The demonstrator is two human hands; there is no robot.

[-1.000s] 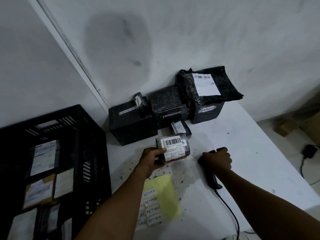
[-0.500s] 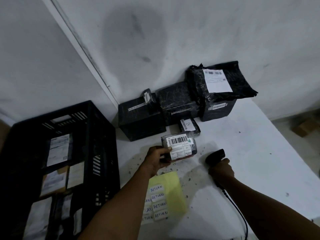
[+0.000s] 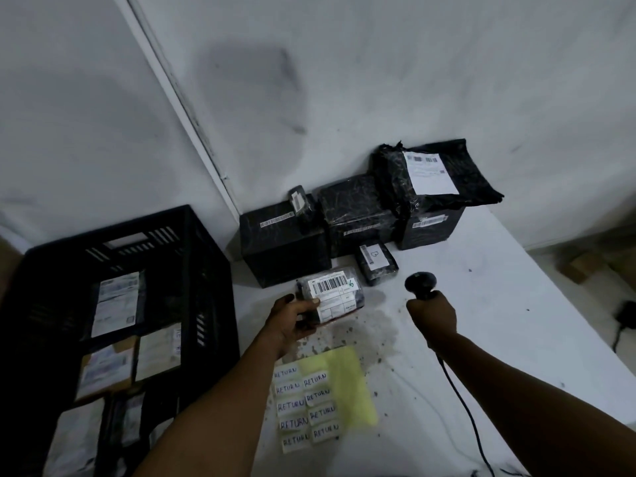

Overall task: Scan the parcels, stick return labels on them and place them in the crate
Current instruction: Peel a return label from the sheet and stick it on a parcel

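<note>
Parcel (image 3: 332, 293), small, clear-wrapped w/ white barcode label facing up, sits held at its L edge by left hand (image 3: 292, 320): thumb on top by the label, fingers curled under, parcel tilted up off the white table (image 3: 499, 339), approx center of view. Right hand (image 3: 434, 315) wrapped round handle of black barcode scanner (image 3: 420, 284), scanner head up, just R of the parcel, not touching it; cable (image 3: 461, 404) runs down from hand twd bottom edge. Yellow sheet (image 3: 344, 380) w/ handwritten RETURN labels (image 3: 306, 411) lies flat on table below the parcel, betw. both forearms. Black crate (image 3: 192, 270) at L of table, already has several labelled parcels inside. Behind, along wall: 3 big black-wrapped boxes in a row; black poly bag (image 3: 433, 177) w/ white label sits on top of the R one. Small black pkg marked "B" (image 3: 375, 261) in front of boxes, near the held parcel, apart from it. Table surface speckled w/ dark spots near the parcel.
</note>
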